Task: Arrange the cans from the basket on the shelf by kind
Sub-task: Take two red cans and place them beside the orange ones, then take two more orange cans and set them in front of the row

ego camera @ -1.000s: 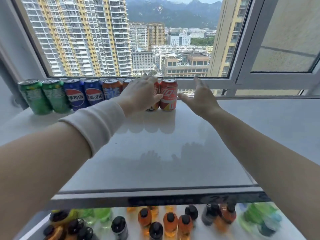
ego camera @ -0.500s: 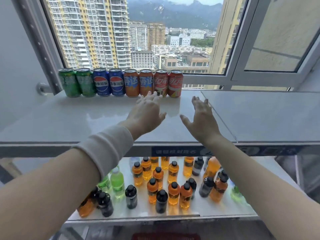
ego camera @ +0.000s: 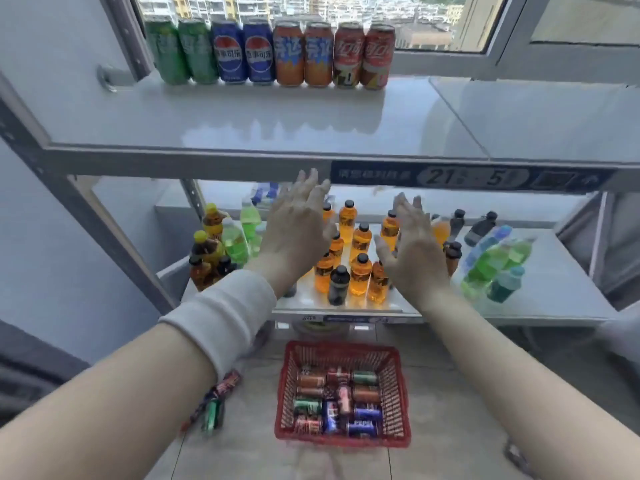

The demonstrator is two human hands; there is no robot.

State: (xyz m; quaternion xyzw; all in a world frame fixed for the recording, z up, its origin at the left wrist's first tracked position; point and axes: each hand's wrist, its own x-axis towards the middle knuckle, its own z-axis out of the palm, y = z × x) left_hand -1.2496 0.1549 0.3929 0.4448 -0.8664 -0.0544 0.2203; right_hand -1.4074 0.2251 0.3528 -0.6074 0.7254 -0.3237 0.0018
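I've drawn both hands back off the row of cans [ego camera: 270, 53], which now stands above and beyond them at the back of the top shelf [ego camera: 242, 123], paired by kind: two green, two blue, two orange, two red. My left hand [ego camera: 298, 230] and right hand [ego camera: 412, 251] hang empty, fingers spread, pinching nothing. That placement looks finished. More cans [ego camera: 339, 400] lie in the red basket [ego camera: 341, 348], below the hands and nearer me, between my forearms.
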